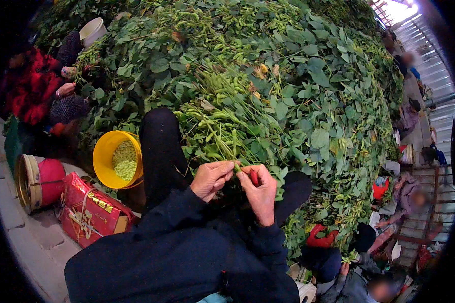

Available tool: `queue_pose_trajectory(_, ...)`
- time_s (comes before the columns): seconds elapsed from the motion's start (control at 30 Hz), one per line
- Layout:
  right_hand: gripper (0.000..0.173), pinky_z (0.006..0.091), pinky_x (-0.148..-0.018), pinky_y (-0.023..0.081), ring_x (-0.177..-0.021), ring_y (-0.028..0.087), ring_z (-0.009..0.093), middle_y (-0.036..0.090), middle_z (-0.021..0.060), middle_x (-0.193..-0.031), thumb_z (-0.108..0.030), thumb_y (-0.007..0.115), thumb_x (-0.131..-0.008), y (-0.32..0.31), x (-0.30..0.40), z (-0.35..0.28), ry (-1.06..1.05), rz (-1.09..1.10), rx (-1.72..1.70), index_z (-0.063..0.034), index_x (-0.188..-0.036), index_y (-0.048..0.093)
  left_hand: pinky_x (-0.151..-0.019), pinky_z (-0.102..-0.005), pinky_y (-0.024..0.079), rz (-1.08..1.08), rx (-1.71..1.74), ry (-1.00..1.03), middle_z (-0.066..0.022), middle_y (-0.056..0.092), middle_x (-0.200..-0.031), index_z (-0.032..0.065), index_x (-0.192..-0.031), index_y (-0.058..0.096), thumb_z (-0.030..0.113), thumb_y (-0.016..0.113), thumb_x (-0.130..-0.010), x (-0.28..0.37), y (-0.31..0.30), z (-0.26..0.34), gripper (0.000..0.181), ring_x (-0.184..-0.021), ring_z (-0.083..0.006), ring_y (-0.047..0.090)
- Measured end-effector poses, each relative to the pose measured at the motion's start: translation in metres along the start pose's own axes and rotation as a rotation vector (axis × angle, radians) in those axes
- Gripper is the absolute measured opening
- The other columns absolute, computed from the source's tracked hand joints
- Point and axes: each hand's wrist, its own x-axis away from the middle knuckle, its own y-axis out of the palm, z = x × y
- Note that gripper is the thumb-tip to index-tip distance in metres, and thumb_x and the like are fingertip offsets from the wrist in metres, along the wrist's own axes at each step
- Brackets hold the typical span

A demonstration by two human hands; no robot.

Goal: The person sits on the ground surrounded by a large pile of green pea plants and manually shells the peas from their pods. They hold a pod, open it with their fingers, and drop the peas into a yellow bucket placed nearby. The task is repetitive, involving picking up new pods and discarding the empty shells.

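Between my knees both hands meet at a green bean pod (237,167), just above my dark lap. My left hand (213,179) pinches the pod's left end with thumb and forefinger. Thumb and fingers of my right hand (258,189) grip its other end, and a small red object (254,177), its kind unclear, sits against those fingers. Directly beyond lies a bunch of cut bean plants (227,125) with stems and green pods. A yellow bucket (99,161) stands left of my left knee, partly filled with shelled green beans (125,161).
A large heap of leafy bean plants (318,72) spreads ahead. At left are a red cardboard box (89,216), a pink-and-cream bucket (51,181), and a person in red and black (34,87) near a white bucket (93,31). Several people sit at right, near red containers (322,236).
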Motion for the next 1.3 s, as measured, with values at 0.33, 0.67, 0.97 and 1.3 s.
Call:
queue_pose_trajectory(0.33,0.020,0.0207,-0.060,0.043,-0.064,0.051,0.006,0.061,0.0017,-0.081,-0.014,0.052,-0.102,-0.005,0.002,-0.005,0.112,-0.279,-0.141,0.0019,-0.111,0.061,-0.043,-0.0166,0.026,-0.020,0.106,0.019,0.0015,0.056,-0.076,0.0022,-0.099,0.067,0.016,0.069,-0.093,-0.005,-0.007,0.005,0.016,-0.051,-0.0010,0.039)
queue_pose_trajectory(0.67,0.028,0.0212,-0.056,0.046,-0.061,0.053,0.005,0.068,0.0031,-0.084,-0.010,0.056,-0.099,-0.009,0.003,0.001,0.221,-0.291,-0.235,0.0035,-0.123,0.062,-0.042,-0.0187,0.024,0.054,-0.044,0.111,0.0040,0.054,-0.067,0.0034,-0.096,0.067,0.017,0.071,-0.091,-0.007,-0.001,0.002,0.015,-0.048,-0.0009,0.037)
queue_pose_trajectory(0.97,0.030,0.0194,-0.055,0.044,-0.060,0.055,0.005,0.074,0.0082,-0.092,-0.013,0.057,-0.099,-0.009,0.002,0.002,0.255,-0.289,-0.266,0.0039,-0.124,0.063,-0.044,-0.0195,0.024,0.087,-0.076,0.135,0.0048,0.054,-0.065,0.0028,-0.094,0.068,0.016,0.072,-0.089,-0.007,0.000,0.001,0.014,-0.048,-0.0011,0.036)
queue_pose_trajectory(1.3,0.029,0.0197,-0.053,0.044,-0.058,0.053,0.005,0.073,0.0071,-0.091,-0.013,0.056,-0.100,-0.013,0.003,0.005,0.324,-0.327,-0.356,0.0019,-0.124,0.063,-0.045,-0.0193,0.025,0.098,-0.125,0.152,0.0046,0.055,-0.066,0.0021,-0.092,0.068,0.015,0.071,-0.090,-0.009,-0.001,-0.003,0.014,-0.049,-0.0013,0.037)
